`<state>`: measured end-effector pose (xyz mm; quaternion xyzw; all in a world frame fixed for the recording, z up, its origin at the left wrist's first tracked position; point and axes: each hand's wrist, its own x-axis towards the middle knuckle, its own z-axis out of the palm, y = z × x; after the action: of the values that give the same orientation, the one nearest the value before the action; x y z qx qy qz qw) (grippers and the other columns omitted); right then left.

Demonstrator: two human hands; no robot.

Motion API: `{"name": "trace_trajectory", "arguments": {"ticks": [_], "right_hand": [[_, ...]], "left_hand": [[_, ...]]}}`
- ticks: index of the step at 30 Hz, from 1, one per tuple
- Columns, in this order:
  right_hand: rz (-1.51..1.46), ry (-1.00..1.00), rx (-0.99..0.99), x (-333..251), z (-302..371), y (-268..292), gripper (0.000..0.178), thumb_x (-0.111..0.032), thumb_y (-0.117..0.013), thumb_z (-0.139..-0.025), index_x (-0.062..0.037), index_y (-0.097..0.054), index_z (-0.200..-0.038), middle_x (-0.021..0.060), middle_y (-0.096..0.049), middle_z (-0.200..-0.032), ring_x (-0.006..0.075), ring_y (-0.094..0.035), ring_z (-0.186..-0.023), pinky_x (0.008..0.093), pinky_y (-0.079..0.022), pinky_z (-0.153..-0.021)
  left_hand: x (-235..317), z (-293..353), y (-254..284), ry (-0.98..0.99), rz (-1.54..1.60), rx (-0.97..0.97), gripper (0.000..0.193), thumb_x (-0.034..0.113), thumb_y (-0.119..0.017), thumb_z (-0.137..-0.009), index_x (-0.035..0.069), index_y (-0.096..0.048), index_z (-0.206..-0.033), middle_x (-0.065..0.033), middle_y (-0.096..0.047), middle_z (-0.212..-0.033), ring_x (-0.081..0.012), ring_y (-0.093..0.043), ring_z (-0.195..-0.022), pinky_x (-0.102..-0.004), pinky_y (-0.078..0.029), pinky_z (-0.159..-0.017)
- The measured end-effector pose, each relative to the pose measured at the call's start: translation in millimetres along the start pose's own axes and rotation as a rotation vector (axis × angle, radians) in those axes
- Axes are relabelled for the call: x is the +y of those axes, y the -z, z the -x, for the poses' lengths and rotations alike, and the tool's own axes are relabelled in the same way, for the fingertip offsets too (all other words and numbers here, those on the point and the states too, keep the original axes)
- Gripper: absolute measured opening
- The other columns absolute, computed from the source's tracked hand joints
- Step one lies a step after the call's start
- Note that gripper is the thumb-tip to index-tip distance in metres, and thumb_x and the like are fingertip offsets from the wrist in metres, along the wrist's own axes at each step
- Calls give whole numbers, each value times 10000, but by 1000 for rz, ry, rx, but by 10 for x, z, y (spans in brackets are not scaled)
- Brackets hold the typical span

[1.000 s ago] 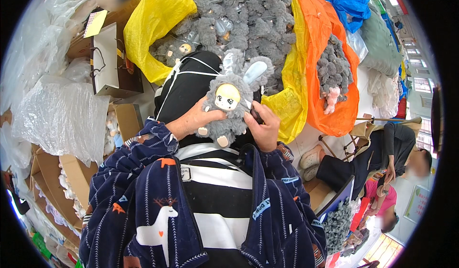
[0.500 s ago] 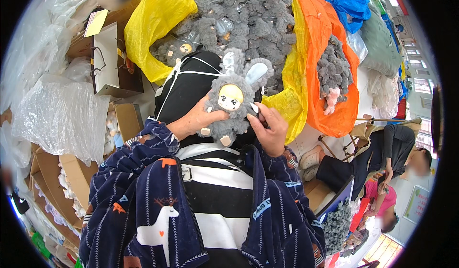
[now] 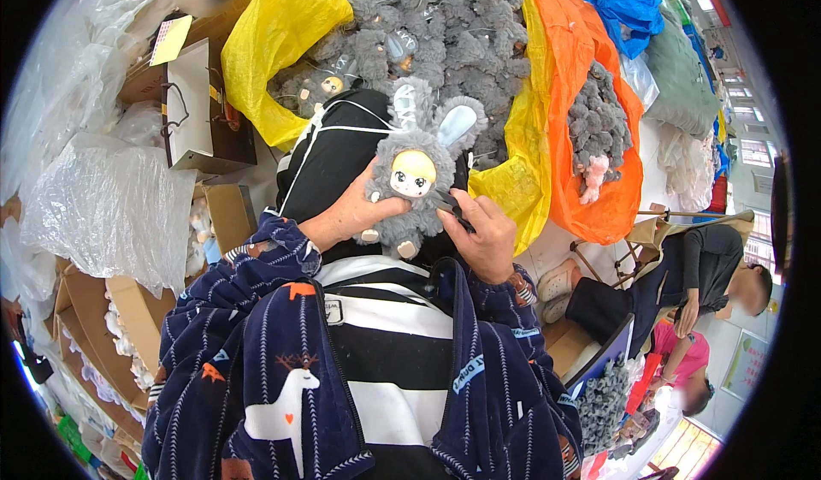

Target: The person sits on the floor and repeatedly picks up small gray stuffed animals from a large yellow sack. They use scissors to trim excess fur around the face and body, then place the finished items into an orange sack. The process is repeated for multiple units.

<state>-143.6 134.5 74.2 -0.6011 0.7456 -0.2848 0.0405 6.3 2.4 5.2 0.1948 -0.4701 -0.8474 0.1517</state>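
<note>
The doll is held over the lap, near the yellow bag of grey toys — its face turned up. It is clamped in the left hand, the thumb laid across its front. The right hand is held at its other side — whether anything is pinched there cannot be told.

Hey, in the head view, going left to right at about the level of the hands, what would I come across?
Clear plastic sheeting, open cardboard box, left hand, gray plush toy, right hand, orange bag.
</note>
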Motion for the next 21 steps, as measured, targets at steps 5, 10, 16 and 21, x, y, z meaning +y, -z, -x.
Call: {"name": "trace_trajectory", "arguments": {"ticks": [5, 10, 16, 21], "right_hand": [[-279, -183, 140, -88, -35, -46, 305, -56, -716, -654, -37, -599, -935, 66, -529, -665, 153, -510, -562, 256, -412, -513], [-346, -122, 94, -72, -49, -189, 290, 4, -691, -638, -4, -586, -909, 87, -555, -725, 180, -562, -626, 266, -440, -556], [-326, -129, 66, -74, -75, -239, 194, 17, -646, -647, 13, -576, -829, 104, -555, -702, 192, -546, -609, 268, -434, -556], [-397, -239, 5, -53, -88, -279, 125, -11, -612, -684, 14, -565, -797, 64, -533, -639, 140, -515, -557, 255, -410, -525]], "left_hand": [[-25, -9, -9, -21, -6, 9, 667, 70, -640, -725, 35, -283, -1287, -57, -457, -1161, -128, -439, -1071, -282, -360, -924], [-73, -14, -16, -47, -76, 47, 684, 74, -657, -705, 34, -289, -1281, -59, -469, -1156, -125, -446, -1068, -277, -368, -912], [-74, -12, -34, -59, -94, 66, 699, 73, -663, -698, 37, -283, -1284, -61, -484, -1139, -131, -459, -1055, -279, -375, -900], [-102, -12, -25, -114, -148, 63, 712, 69, -657, -700, 38, -267, -1296, -61, -484, -1135, -133, -462, -1049, -276, -376, -900]]}}
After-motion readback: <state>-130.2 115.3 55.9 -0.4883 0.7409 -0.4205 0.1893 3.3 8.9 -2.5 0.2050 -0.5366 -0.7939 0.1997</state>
